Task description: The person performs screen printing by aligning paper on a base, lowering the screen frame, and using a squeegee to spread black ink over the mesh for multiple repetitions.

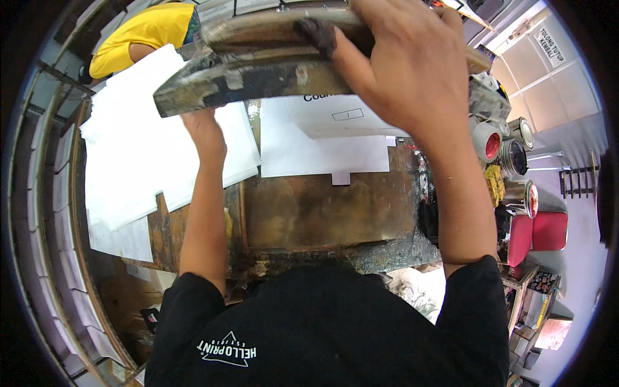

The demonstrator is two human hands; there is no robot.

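Observation:
A wooden screen-printing frame (pixel 258 82), stained and crusted with ink, is raised and tilted over the table at the far side. My right hand (pixel 412 71) is closed over it from above, slightly blurred. Its thumb is dark with ink, and the other fingertips are out of sight. My left hand (pixel 205 132) reaches up to the near left edge of the frame, which hides its fingers. White sheets (pixel 142 148) are spread beside that hand. Under the frame lies a white die-cut sheet (pixel 322 156) with a small tab, and another printed sheet (pixel 351 119) overlaps it.
The brown, ink-stained table (pixel 329 209) spans the middle. At right stand paint cans (pixel 521 197), a tub with red inside (pixel 488 143), a yellow cloth (pixel 494 184) and red chairs (pixel 548 231). A rack (pixel 48 226) runs along the left. Someone in a yellow shirt (pixel 145 32) bends at the far left.

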